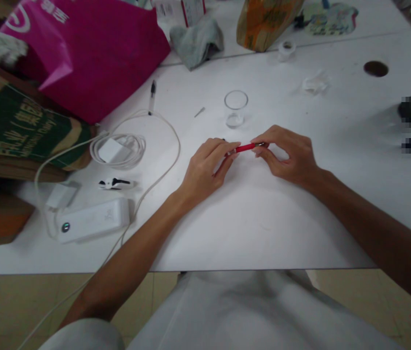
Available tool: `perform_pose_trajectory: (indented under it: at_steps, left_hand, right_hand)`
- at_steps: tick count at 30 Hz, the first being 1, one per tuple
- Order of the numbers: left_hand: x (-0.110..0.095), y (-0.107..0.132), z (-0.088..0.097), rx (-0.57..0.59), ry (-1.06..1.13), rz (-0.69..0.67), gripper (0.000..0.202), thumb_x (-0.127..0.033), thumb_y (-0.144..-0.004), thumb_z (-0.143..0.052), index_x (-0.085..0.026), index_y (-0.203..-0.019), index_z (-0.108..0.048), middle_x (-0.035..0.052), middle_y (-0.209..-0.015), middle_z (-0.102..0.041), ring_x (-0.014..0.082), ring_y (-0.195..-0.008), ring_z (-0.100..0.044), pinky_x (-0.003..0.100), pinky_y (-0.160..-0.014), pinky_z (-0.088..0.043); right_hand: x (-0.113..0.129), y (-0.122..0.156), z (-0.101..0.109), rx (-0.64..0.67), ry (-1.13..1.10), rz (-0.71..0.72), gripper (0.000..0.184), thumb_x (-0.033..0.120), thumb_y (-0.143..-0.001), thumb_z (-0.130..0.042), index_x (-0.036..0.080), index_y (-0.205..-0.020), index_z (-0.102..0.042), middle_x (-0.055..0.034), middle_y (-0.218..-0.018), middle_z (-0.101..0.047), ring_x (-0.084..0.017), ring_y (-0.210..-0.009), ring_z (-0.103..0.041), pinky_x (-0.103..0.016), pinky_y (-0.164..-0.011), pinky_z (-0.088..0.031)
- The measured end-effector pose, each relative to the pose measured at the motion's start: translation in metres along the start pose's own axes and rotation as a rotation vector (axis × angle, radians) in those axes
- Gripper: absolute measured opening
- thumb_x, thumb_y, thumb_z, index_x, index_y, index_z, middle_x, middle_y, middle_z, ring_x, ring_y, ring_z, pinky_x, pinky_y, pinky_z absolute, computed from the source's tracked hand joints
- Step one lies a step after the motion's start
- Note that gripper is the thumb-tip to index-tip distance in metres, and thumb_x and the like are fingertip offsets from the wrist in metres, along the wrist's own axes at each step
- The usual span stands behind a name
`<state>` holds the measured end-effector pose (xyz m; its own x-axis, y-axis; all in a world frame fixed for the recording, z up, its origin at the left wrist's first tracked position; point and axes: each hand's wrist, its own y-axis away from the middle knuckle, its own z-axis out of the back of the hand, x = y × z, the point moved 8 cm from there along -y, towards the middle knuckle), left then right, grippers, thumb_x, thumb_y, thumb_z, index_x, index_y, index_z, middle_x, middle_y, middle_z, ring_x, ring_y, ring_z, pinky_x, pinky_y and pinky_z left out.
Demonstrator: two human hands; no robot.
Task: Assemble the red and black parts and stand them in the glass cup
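Note:
Between my two hands is a slim red pen [245, 148], held nearly level just above the white table, its right side tilted slightly up. The thumb and fingertips of my left hand [209, 163] pinch its left end. My right hand [287, 150] pinches the shiny metal-looking right end between thumb and fingers. The fingertips partly hide both ends. Just beyond the pen stands a clear cup [235, 109], upright, apart from both hands. A small thin grey piece [199, 113] lies on the table to the left of the cup.
At left lie a coiled white cable [138, 153], a white power bank [94, 221], a small white-and-black tool [116, 183] and a black-capped pen [152, 97]. A pink bag [99, 53], grey cloth [196, 43], tape roll [286, 50] and crumpled tissue [316, 82] sit farther back.

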<state>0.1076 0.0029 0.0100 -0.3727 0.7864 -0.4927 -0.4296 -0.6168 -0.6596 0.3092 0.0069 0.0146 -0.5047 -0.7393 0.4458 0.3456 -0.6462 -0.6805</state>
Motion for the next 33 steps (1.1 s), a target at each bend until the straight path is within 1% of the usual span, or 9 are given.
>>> perform_pose_trajectory:
  at_steps: [4, 9, 14, 20, 22, 26, 29, 33]
  left_hand:
    - [0.0003, -0.0008, 0.0012, -0.016, -0.002, -0.006, 0.024, -0.028, -0.118, -0.067, -0.017, -0.136, -0.077, 0.0121, -0.116, -0.081, 0.0209, -0.109, -0.075, 0.037, -0.100, -0.064]
    - [0.0026, -0.0006, 0.0010, -0.005, -0.007, 0.006, 0.024, -0.030, -0.119, -0.065, -0.019, -0.136, -0.077, 0.0117, -0.118, -0.081, 0.0215, -0.111, -0.076, 0.037, -0.100, -0.064]
    - [0.0012, -0.0007, 0.0025, -0.016, 0.005, -0.005, 0.021, -0.026, -0.118, -0.066, -0.019, -0.134, -0.076, 0.0109, -0.117, -0.080, 0.0214, -0.110, -0.075, 0.037, -0.099, -0.063]
    - [0.0005, -0.0012, 0.0027, -0.015, 0.010, -0.009, 0.019, -0.027, -0.118, -0.067, -0.021, -0.133, -0.076, 0.0101, -0.116, -0.080, 0.0214, -0.108, -0.075, 0.037, -0.098, -0.063]
    - [0.0003, -0.0015, 0.0028, -0.017, 0.010, -0.008, 0.020, -0.027, -0.118, -0.066, -0.020, -0.133, -0.076, 0.0101, -0.116, -0.080, 0.0215, -0.108, -0.075, 0.038, -0.098, -0.063]
    - [-0.0005, -0.0021, 0.0031, -0.023, 0.014, -0.011, 0.019, -0.026, -0.117, -0.067, -0.020, -0.133, -0.076, 0.0103, -0.115, -0.080, 0.0215, -0.107, -0.075, 0.038, -0.098, -0.064]
    - [-0.0010, -0.0022, 0.0030, -0.022, 0.014, -0.019, 0.019, -0.025, -0.117, -0.067, -0.020, -0.133, -0.076, 0.0105, -0.116, -0.080, 0.0216, -0.108, -0.075, 0.038, -0.098, -0.064]
    - [0.0005, -0.0016, 0.0024, -0.012, 0.004, 0.000, 0.020, -0.028, -0.119, -0.065, -0.020, -0.134, -0.076, 0.0110, -0.117, -0.080, 0.0221, -0.109, -0.075, 0.039, -0.098, -0.064]
  right_hand:
    - [-0.0009, 0.0003, 0.0009, -0.012, -0.016, 0.014, 0.014, 0.035, -0.109, -0.076, 0.031, -0.121, -0.080, -0.0042, -0.102, -0.084, -0.023, -0.085, -0.078, -0.041, -0.080, -0.066]
    - [0.0015, -0.0013, 0.0017, -0.013, 0.002, 0.020, 0.012, 0.036, -0.109, -0.077, 0.029, -0.118, -0.081, -0.0039, -0.102, -0.085, -0.021, -0.084, -0.079, -0.038, -0.079, -0.066]
    - [0.0019, -0.0009, 0.0009, -0.005, 0.035, 0.013, 0.013, 0.038, -0.110, -0.076, 0.027, -0.114, -0.082, -0.0033, -0.099, -0.085, -0.020, -0.082, -0.079, -0.036, -0.079, -0.064]
    - [0.0002, 0.0007, -0.0009, 0.034, 0.046, 0.007, 0.017, 0.040, -0.112, -0.072, 0.026, -0.107, -0.081, -0.0020, -0.090, -0.081, -0.020, -0.078, -0.075, -0.036, -0.075, -0.059]
    - [-0.0001, 0.0004, -0.0016, 0.041, 0.046, 0.003, 0.017, 0.040, -0.113, -0.071, 0.026, -0.106, -0.080, -0.0021, -0.090, -0.081, -0.020, -0.077, -0.075, -0.036, -0.075, -0.059]
    - [0.0029, -0.0007, -0.0002, 0.004, 0.021, 0.037, 0.013, 0.036, -0.110, -0.074, 0.027, -0.118, -0.079, -0.0035, -0.099, -0.083, -0.020, -0.080, -0.076, -0.037, -0.077, -0.062]
    - [0.0044, -0.0013, 0.0009, -0.017, -0.004, 0.060, 0.020, 0.033, -0.108, -0.077, 0.027, -0.127, -0.077, -0.0042, -0.102, -0.082, -0.020, -0.081, -0.076, -0.037, -0.077, -0.063]
    - [0.0054, -0.0014, 0.0014, -0.020, -0.004, 0.070, 0.020, 0.033, -0.107, -0.078, 0.027, -0.126, -0.077, -0.0049, -0.101, -0.081, -0.020, -0.080, -0.075, -0.038, -0.076, -0.063]
